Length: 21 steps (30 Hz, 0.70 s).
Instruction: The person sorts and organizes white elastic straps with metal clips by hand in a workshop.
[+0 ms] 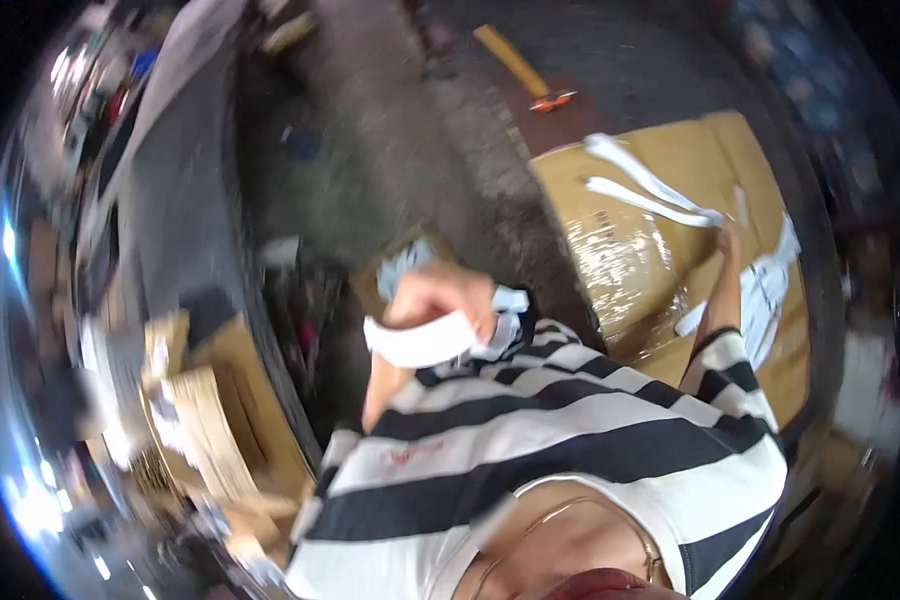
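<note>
My left hand (445,292) is in front of my striped shirt, its fingers curled round white material. A wide white band (422,343) curves across its wrist side; motion blur hides exactly how it is held. On the right, my right hand (732,238) is closed at the joined end of two long white strips (645,180), over a flat brown cardboard piece (690,150) partly covered with shiny clear film. Beside my right forearm, more white pieces (767,290) lie on the cardboard.
An orange-handled hammer (515,62) lies beyond the cardboard. Below my left hand is an open box (370,285) with pale material inside. To the left stand a dark-covered surface (185,170) and several cardboard pieces (215,430). Clutter lines both sides.
</note>
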### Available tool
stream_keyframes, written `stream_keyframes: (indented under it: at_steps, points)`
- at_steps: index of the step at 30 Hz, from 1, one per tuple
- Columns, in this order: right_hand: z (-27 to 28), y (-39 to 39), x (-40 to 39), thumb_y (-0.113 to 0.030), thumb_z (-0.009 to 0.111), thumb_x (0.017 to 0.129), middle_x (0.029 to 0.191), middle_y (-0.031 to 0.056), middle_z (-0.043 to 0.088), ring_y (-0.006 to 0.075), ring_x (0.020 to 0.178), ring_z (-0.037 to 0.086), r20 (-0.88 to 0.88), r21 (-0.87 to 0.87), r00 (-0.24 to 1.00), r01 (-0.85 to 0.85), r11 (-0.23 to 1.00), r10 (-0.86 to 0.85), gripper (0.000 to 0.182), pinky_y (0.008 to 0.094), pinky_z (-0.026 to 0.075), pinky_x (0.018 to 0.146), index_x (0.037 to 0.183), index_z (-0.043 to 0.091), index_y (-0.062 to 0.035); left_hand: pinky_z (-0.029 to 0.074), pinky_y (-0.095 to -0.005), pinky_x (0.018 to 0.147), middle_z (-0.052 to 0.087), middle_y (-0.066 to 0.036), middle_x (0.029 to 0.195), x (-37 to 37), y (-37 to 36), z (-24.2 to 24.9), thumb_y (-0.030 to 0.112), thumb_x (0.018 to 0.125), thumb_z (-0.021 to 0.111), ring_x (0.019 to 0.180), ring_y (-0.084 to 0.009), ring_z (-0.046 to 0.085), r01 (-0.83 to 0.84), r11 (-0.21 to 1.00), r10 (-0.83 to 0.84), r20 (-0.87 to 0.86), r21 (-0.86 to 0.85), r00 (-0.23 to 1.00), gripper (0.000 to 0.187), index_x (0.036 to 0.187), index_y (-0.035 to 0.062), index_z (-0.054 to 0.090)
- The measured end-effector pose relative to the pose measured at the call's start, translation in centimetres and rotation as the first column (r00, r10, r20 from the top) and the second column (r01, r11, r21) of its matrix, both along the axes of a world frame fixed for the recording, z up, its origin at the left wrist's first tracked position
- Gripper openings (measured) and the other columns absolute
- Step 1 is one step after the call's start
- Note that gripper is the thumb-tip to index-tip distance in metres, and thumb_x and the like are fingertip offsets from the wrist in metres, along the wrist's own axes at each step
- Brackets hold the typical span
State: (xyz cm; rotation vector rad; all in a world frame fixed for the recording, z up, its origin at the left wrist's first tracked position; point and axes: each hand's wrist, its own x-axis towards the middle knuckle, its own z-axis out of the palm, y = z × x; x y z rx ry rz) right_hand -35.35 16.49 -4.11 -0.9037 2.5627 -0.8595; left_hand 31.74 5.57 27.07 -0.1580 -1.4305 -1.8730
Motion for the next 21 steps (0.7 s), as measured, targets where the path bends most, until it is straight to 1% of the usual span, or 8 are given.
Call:
stream_keyframes:
  at_steps: [1, 2, 4, 7, 9, 16, 18, 21]
  points:
    - [1.4, -0.4, 0.0, -0.026, 0.042, 0.091, 0.09, 0.021, 0.067, 0.0364, 0.088, 0.062, -0.437, 0.353, 0.852, -0.133, 0.926, 0.289, 0.039, 0.0435, 0.046, 0.08, 0.101, 0.064, 0.005, 0.043, -0.0319, 0.053, 0.065, -0.015, 0.068, -0.4, 0.0, 0.8, 0.019, 0.081, 0.071, 0.058, -0.0259, 0.063, -0.069, 0.998, 0.069, -0.015, 0.012, 0.998, 0.022, 0.075, -0.0003, 0.062]
    - [0.8, -1.7, -2.0, -0.029, 0.037, 0.092, 0.096, 0.0275, 0.064, 0.0458, 0.095, 0.058, -0.388, 0.379, 0.893, -0.072, 0.923, 0.229, 0.045, 0.0473, 0.045, 0.081, 0.101, 0.064, 0.0061, 0.043, -0.0314, 0.053, 0.064, -0.014, 0.066, -1.0, -0.4, 1.4, 0.018, 0.08, 0.072, 0.057, -0.0256, 0.063, -0.111, 0.994, 0.111, -0.033, 0.005, 0.993, 0.021, 0.073, -0.0003, 0.063]
    - [7.0, -3.3, 5.6, -0.026, 0.041, 0.092, 0.086, 0.0242, 0.065, 0.0361, 0.09, 0.063, -0.322, 0.026, 0.947, 0.018, 0.999, -0.008, 0.04, 0.0437, 0.049, 0.076, 0.105, 0.063, 0.0036, 0.043, -0.0307, 0.053, 0.064, -0.014, 0.064, -1.5, -0.5, 2.0, 0.017, 0.078, 0.074, 0.057, -0.0243, 0.063, -0.144, 0.989, 0.145, -0.05, 0.012, 0.988, 0.021, 0.072, -0.0004, 0.063]
    - [19.8, -5.3, 21.0, -0.004, 0.049, 0.092, 0.094, 0.014, 0.061, 0.0144, 0.076, 0.062, 0.113, -0.374, 0.943, -0.252, 0.892, 0.314, 0.033, 0.0285, 0.054, 0.066, 0.125, 0.048, -0.0019, 0.042, -0.03, 0.052, 0.065, -0.013, 0.064, -2.0, -0.7, 2.1, 0.015, 0.076, 0.075, 0.057, -0.0227, 0.064, -0.162, 0.987, 0.162, -0.043, 0.017, 0.986, 0.019, 0.074, -0.0001, 0.065]
    - [28.7, -6.3, 32.1, -0.002, 0.058, 0.089, 0.105, 0.0102, 0.057, 0.0146, 0.074, 0.062, 0.265, -0.576, 0.847, -0.245, 0.78, 0.461, 0.036, 0.0296, 0.056, 0.07, 0.124, 0.047, -0.0017, 0.041, -0.0294, 0.051, 0.065, -0.012, 0.065, -2.4, -0.7, 2.0, 0.013, 0.075, 0.075, 0.057, -0.022, 0.064, -0.154, 0.988, 0.154, -0.041, 0.002, 0.987, 0.016, 0.075, 0.0, 0.065]
    - [39.7, -3.8, 46.7, 0.011, 0.071, 0.068, 0.095, 0.0171, 0.065, 0.0181, 0.079, 0.066, 0.327, -0.754, 0.299, -0.488, 0.439, 0.896, 0.015, 0.025, 0.054, 0.065, 0.082, 0.068, 0.007, 0.048, -0.0278, 0.056, 0.066, -0.012, 0.071, 0.7, 0.3, 2.8, 0.024, 0.082, 0.072, 0.065, -0.0197, 0.065, -0.244, 0.961, 0.254, 0.074, -0.128, 0.964, 0.027, 0.082, -0.0027, 0.068]
    - [40.0, -4.5, 48.9, 0.008, 0.072, 0.07, 0.092, 0.0156, 0.066, 0.0189, 0.079, 0.066, 0.095, -0.764, 0.179, -0.618, 0.186, 0.979, 0.019, 0.0263, 0.053, 0.065, 0.088, 0.068, 0.0064, 0.047, -0.0278, 0.057, 0.066, -0.013, 0.072, 2.2, 0.8, 2.9, 0.024, 0.083, 0.072, 0.065, -0.0197, 0.065, -0.298, 0.937, 0.323, 0.125, -0.18, 0.938, 0.027, 0.082, -0.0031, 0.067]
    - [40.6, -4.6, 51.9, 0.007, 0.071, 0.071, 0.093, 0.0153, 0.066, 0.0206, 0.076, 0.066, 0.031, -0.72, 0.163, -0.68, 0.135, 0.986, 0.019, 0.0272, 0.052, 0.065, 0.09, 0.069, 0.0052, 0.049, -0.0286, 0.06, 0.067, -0.013, 0.076, 4.7, 1.9, 3.1, 0.017, 0.079, 0.073, 0.068, -0.0203, 0.066, -0.351, 0.918, 0.377, 0.135, -0.183, 0.916, 0.022, 0.083, -0.0038, 0.066]
